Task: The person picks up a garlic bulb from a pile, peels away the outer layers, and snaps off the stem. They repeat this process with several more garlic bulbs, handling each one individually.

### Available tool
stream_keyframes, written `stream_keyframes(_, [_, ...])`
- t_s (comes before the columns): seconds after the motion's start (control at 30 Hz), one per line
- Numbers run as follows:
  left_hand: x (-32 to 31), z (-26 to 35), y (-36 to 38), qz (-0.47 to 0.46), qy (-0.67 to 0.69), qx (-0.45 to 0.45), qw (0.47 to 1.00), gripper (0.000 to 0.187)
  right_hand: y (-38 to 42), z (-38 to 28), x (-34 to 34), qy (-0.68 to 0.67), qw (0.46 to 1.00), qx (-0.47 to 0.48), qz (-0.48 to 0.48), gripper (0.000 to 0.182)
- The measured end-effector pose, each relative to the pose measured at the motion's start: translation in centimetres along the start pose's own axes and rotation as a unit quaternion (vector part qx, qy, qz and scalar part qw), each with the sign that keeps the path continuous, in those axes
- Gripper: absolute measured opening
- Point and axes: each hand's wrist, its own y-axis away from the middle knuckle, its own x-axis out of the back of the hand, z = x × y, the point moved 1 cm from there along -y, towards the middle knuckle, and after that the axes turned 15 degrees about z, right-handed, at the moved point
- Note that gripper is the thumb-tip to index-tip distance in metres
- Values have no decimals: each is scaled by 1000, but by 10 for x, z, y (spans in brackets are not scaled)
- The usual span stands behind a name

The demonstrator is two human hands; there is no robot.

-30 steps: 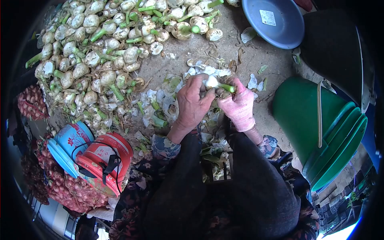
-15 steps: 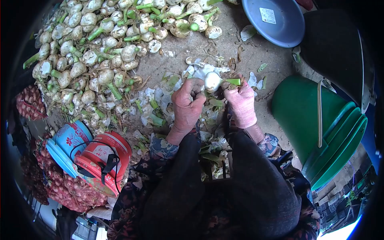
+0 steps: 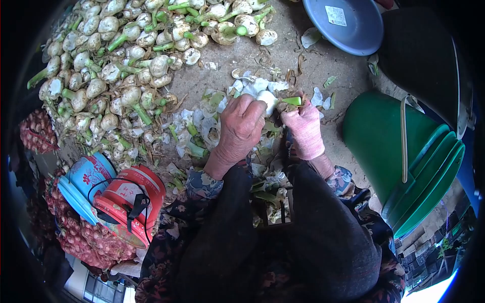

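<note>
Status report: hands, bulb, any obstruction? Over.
Left hand against white bulb. Right hand gripping its green stem. Loose skins nearby; nothing visibly blocking.

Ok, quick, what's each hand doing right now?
Left hand: closed, its grip against the white garlic bulb.
Right hand: closed, holding at the green garlic stem; exact finger contact is hidden.

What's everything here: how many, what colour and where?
bulb: one, white, between the hands
piled bulbs: uncountable, dirty white, upper left
peelings: many, white and green, around the hands
basin: one, blue, top right
large bucket: at least one, green, right
small buckets: two, red and light blue, lower left
net sacks: at least two, reddish, left
unclear object: one, black, upper right
trouser legs: two, black, bottom centre
left hand: one, bare, at the bulb
right hand: one, pink-covered, at a green stem
</note>
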Motion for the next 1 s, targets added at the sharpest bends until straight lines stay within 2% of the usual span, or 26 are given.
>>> stream_keyframes(0.13, [1,-2,10,-6,-1,1,1000,21,-2,-5,3,-73,996,-55,-15,21])
stream_keyframes(0.23, [4,-15,23,-34,-67,-24,997,19,-4,-2,9,-155,981,-112,-31,18])
stream_keyframes(0.33, [8,-56,42,-129,-232,-21,964,14,-10,3,16,-264,948,-153,-86,18])
stream_keyframes(0.43, [19,-88,48,-163,-325,47,931,12,-14,4,22,-353,901,-226,-115,22])
stream_keyframes(0.5, [24,-84,43,-144,-303,106,936,13,-22,13,27,-380,875,-257,-154,27])
stream_keyframes(0.6, [28,-77,20,-131,-222,193,947,16,-18,-17,37,-395,867,-267,-146,25])
stream_keyframes(0.63, [27,-77,14,-130,-184,224,948,17,-21,-30,40,-420,859,-228,-181,24])
stream_keyframes(0.73, [22,-79,4,-77,-162,174,968,20,-25,-68,49,-491,818,-114,-279,36])
stream_keyframes(0.8, [15,-77,-4,-40,-77,210,974,22,-26,-100,50,-528,776,-33,-343,49])
stream_keyframes(0.83, [9,-76,-10,-20,-34,227,973,23,-32,-111,42,-401,866,24,-297,52])
stream_keyframes(0.87, [5,-77,-16,-24,-26,234,972,24,-38,-125,32,-258,929,73,-254,54])
stream_keyframes(0.9, [0,-77,-20,-31,-19,242,969,25,-65,-117,16,4,976,127,-175,50])
stream_keyframes(0.93, [-4,-77,-23,-41,-13,253,967,26,-87,-104,-5,206,953,201,-94,50])
stream_keyframes(0.97, [-9,-78,-26,-50,3,277,959,27,-115,-85,-24,381,858,344,-32,52])
stream_keyframes(1.0, [-14,-80,-29,-39,27,297,954,28,-136,-66,-41,476,810,343,-4,52])
